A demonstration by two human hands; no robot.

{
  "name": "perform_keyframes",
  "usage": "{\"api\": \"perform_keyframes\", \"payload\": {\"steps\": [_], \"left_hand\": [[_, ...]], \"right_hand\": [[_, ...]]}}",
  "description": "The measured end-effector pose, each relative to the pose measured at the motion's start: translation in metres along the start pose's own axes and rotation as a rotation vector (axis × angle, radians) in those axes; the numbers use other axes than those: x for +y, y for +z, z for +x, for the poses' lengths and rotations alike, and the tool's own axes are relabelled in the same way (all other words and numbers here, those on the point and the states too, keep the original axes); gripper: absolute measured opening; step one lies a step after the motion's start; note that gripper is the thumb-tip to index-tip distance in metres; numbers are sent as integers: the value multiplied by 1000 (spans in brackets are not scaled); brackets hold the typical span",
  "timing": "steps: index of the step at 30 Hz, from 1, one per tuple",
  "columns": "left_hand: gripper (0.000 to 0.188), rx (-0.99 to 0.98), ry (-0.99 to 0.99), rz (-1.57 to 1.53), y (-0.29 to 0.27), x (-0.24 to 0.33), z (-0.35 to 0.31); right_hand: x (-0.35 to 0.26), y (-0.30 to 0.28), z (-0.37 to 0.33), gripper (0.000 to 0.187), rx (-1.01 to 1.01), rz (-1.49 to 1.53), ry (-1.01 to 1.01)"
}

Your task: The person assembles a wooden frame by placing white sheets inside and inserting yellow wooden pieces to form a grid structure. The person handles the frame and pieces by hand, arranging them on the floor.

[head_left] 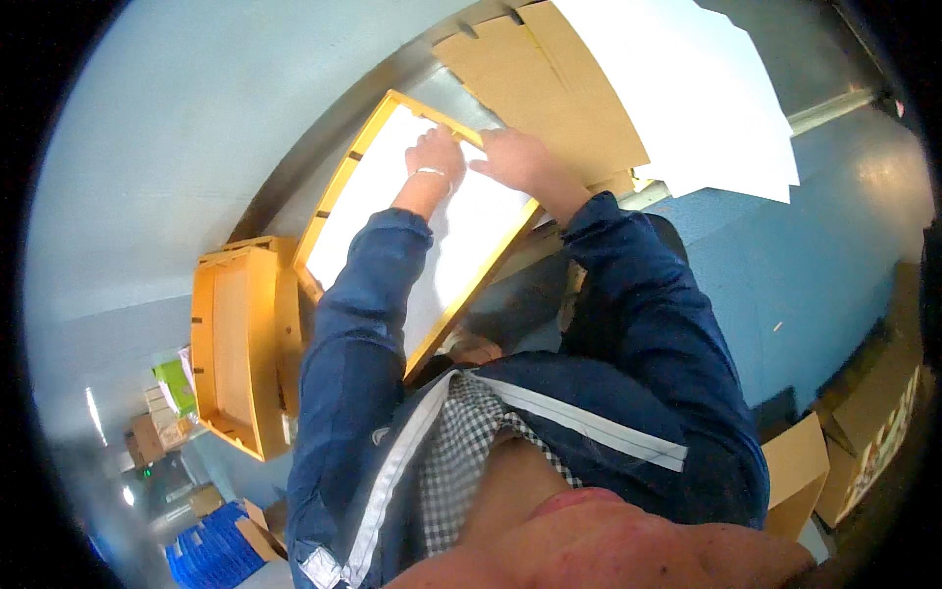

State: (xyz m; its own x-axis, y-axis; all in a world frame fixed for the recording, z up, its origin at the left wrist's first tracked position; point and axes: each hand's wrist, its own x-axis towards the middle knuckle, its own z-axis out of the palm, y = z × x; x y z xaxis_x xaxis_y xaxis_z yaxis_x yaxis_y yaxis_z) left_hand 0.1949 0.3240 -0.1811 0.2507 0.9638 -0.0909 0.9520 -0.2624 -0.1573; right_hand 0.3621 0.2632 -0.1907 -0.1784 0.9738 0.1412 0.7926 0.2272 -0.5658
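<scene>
A long yellow tray (pixel 473 285) lies at a slant in front of me, its inside covered by a white sheet (pixel 368 211). Inside its far end, my left hand (pixel 435 159) rests on the sheet close to the rim. Those fingers are curled down, and whatever they pinch is hidden. My right hand (pixel 515 160) is closed over the tray's rim near the far right corner, thumb on the inner side. Both hands are close together but apart.
Stacked yellow trays (pixel 235 344) stand to the left. Beyond my right hand lie brown cardboard (pixel 549 88) and a fanned stack of white sheets (pixel 697 98). Blue crates (pixel 211 550) are at the lower left. An open cardboard box (pixel 797 471) sits at the lower right.
</scene>
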Motion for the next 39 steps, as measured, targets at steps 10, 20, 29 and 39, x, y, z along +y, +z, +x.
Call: {"api": "perform_keyframes", "payload": {"steps": [10, 20, 29, 39], "left_hand": [[54, 374, 264, -714, -32, 44, -156], [47, 365, 287, -705, -33, 56, -196], [44, 313, 278, -763, -34, 60, -196], [37, 301, 375, -860, -57, 100, -155]], "right_hand": [[53, -32, -21, 67, 146, -371, 340], [45, -42, -35, 65, 51, -379, 325], [68, -87, -24, 37, 74, 94, 353], [125, -116, -38, 38, 291, 82, 281]]}}
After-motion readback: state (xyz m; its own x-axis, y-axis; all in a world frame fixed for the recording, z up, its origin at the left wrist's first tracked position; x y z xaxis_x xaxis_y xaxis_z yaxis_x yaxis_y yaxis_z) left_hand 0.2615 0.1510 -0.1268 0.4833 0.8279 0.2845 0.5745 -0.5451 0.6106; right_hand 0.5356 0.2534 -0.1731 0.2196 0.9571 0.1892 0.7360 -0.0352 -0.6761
